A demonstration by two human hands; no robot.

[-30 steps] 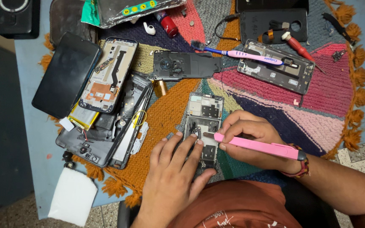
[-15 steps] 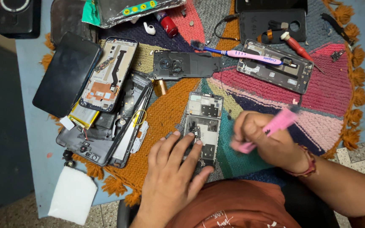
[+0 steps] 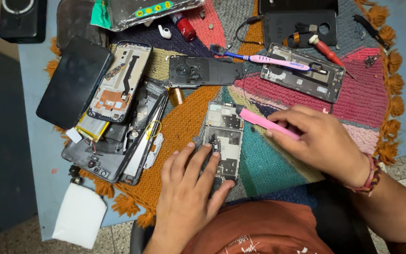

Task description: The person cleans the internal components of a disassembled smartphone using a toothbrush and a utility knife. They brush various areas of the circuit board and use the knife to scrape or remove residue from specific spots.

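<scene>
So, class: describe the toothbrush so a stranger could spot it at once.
Start at the woven rug and go to its far edge. There the toothbrush lies across an opened phone shell. Unlike the pink tool in the right hand, it has bristles and a blue neck.

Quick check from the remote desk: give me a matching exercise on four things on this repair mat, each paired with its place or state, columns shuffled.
Things:
1. pink screwdriver
2. opened phone
3. toothbrush
4. white cloth

Places or states:
A. lying across a phone frame at the far side of the mat
B. held in the right hand, tip over a circuit board
C. off the mat, at the near left table corner
D. pinned down by the left hand

Pairs: 1-B, 2-D, 3-A, 4-C
</scene>
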